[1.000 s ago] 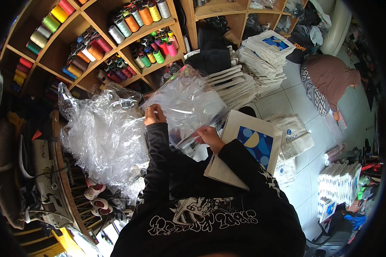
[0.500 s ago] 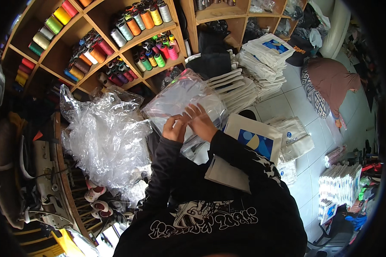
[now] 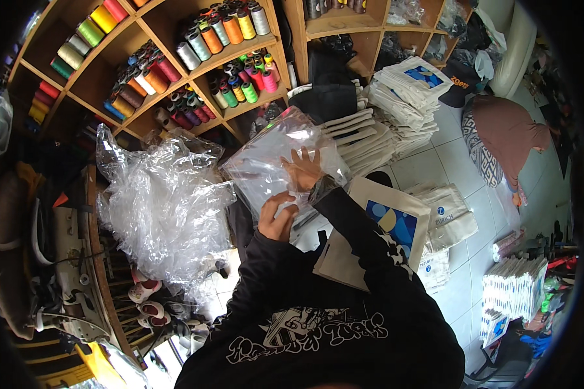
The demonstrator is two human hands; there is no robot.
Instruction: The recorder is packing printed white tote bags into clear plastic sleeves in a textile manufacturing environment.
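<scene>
A flat clear plastic bag [image 3: 256, 162] lies in front of me over a pile of similar clear sheets. My right hand [image 3: 304, 171] rests on it with fingers spread, and shiny film shows around that wrist; whether the hand is inside the bag I cannot tell. Nearer to me, my left hand [image 3: 278, 218] has its fingers curled at the bag's near edge, seeming to pinch the film. Beside my right forearm lies a cream cloth bag [image 3: 399, 207] with a blue and yellow print, partly covered by my sleeve.
A big heap of crumpled clear plastic [image 3: 159, 214] sits to the left. Shelves hold thread spools [image 3: 224, 31] at the back. Stacked cloth bags [image 3: 405, 97] stand at the far right, more folded bags [image 3: 444, 217] on the tiled floor. Another person [image 3: 506, 133] bends down beyond.
My hands have parted: the right one now lies spread farther onto the plastic, while the left has shifted nearer to me and a little right. The view has shifted slightly.
</scene>
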